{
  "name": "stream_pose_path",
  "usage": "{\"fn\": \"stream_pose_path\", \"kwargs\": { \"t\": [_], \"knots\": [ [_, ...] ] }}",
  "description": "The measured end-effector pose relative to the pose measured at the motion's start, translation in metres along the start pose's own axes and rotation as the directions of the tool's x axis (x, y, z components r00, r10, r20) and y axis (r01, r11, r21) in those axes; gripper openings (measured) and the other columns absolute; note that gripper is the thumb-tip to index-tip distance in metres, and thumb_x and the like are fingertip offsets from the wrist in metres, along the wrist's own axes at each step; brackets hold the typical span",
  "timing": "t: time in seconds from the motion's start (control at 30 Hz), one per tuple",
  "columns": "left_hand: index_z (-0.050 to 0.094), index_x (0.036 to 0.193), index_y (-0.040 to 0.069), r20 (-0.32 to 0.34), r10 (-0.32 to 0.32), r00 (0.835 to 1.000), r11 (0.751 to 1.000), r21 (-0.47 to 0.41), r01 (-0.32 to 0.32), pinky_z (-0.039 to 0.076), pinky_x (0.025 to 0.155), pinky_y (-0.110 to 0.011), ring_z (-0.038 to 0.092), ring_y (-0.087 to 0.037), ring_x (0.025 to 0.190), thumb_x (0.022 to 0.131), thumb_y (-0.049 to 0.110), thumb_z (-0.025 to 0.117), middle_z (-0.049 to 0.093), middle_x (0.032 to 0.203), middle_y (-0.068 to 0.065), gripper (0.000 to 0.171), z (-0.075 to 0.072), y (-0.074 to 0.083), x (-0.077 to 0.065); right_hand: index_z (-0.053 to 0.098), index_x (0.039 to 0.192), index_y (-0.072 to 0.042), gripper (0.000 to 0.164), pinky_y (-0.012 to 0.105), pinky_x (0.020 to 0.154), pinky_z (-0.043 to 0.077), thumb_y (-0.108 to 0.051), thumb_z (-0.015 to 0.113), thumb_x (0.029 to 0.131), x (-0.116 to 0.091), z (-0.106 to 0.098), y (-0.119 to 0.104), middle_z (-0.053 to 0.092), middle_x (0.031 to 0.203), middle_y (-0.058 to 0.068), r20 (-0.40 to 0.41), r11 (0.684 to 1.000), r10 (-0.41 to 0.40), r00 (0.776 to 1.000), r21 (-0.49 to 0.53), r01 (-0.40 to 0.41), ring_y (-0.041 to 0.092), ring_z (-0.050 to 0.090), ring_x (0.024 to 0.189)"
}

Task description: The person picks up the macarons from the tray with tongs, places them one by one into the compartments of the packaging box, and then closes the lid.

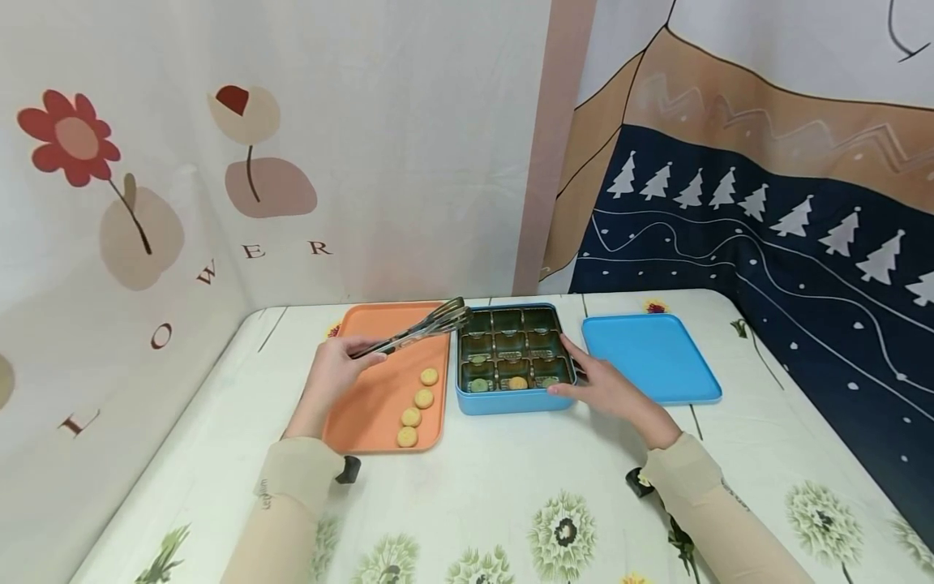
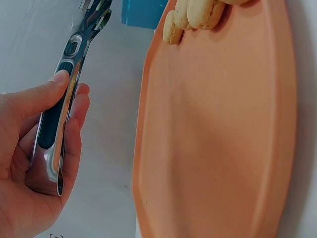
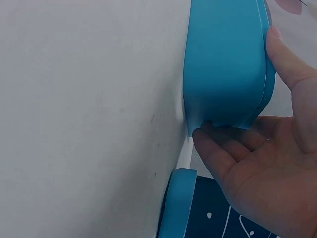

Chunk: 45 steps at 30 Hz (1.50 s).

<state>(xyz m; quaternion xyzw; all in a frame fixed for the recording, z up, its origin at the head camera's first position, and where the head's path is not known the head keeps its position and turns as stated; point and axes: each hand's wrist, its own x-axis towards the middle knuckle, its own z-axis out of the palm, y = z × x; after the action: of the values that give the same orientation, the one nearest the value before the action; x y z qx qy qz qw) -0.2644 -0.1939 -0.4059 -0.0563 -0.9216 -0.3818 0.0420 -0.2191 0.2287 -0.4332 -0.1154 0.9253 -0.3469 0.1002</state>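
Observation:
My left hand [image 1: 337, 369] holds metal tongs [image 2: 74, 74] by their dark-grip handles, thumb on top and fingers wrapped beneath. Their tips reach over the left edge of a blue box [image 1: 514, 403]. Inside it, a dark divider [image 1: 508, 357] forms several square compartments, and the front row holds round macarons, with an orange-yellow macaron [image 1: 517, 383] in the middle. My right hand [image 1: 606, 388] grips the box's near right corner, thumb at the rim and fingers against the side. Several pale yellow macarons [image 1: 424, 398] lie in a line on an orange tray [image 1: 365, 422] below my left hand.
A flat blue lid [image 1: 649, 357] lies on the table to the right of the box. The tray stands close to the box's left side. A flower-patterned cloth [image 1: 496, 487] covers the table, and printed curtains [image 1: 409, 162] hang behind it.

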Motion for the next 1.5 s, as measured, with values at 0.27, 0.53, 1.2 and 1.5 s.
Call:
{"fn": "stream_pose_path", "kwargs": {
  "t": [0.27,0.53,1.2,1.5],
  "knots": [
    [0.075,0.116,0.008,-0.016,0.038,0.999,0.999,0.005,-0.038,0.055,0.085,-0.043,0.070,-0.028,0.101,0.091,0.020,0.074,0.076,0.109,-0.013,0.027,0.006,0.005,0.000,0.005,0.162,-0.019,0.097,0.061,0.100,0.045,-0.049,0.066,0.093,0.000,0.000,0.000,0.023,0.160,0.031,-0.004,1.000,0.003,1.000,-0.011,-0.003,0.051,0.043,0.135],
    [0.075,0.116,0.009,-0.009,0.034,0.999,0.999,-0.022,-0.034,0.056,0.083,-0.039,0.070,-0.027,0.101,0.092,0.020,0.073,0.077,0.108,-0.012,0.027,0.010,0.010,0.001,0.005,0.162,-0.019,0.098,0.062,0.101,0.044,-0.051,0.066,0.092,0.000,0.000,0.000,0.021,0.161,0.030,-0.001,1.000,0.006,1.000,-0.001,-0.006,0.051,0.043,0.136],
    [0.076,0.114,0.012,0.018,0.035,0.999,0.999,-0.008,-0.035,0.053,0.079,-0.036,0.069,-0.024,0.098,0.092,0.021,0.073,0.076,0.108,-0.009,0.025,0.014,0.012,0.002,0.005,0.162,-0.019,0.099,0.061,0.100,0.044,-0.053,0.066,0.092,0.001,0.000,0.000,0.023,0.160,0.031,0.000,1.000,0.002,1.000,-0.003,-0.002,0.051,0.042,0.136],
    [0.076,0.114,0.012,0.012,0.029,1.000,0.999,0.022,-0.029,0.054,0.080,-0.037,0.069,-0.025,0.101,0.091,0.024,0.074,0.076,0.110,-0.010,0.026,0.016,0.010,0.002,0.006,0.162,-0.019,0.098,0.061,0.101,0.044,-0.051,0.066,0.092,0.001,0.000,0.000,0.023,0.160,0.031,-0.002,1.000,0.006,1.000,-0.008,-0.006,0.051,0.041,0.137]
  ]
}}
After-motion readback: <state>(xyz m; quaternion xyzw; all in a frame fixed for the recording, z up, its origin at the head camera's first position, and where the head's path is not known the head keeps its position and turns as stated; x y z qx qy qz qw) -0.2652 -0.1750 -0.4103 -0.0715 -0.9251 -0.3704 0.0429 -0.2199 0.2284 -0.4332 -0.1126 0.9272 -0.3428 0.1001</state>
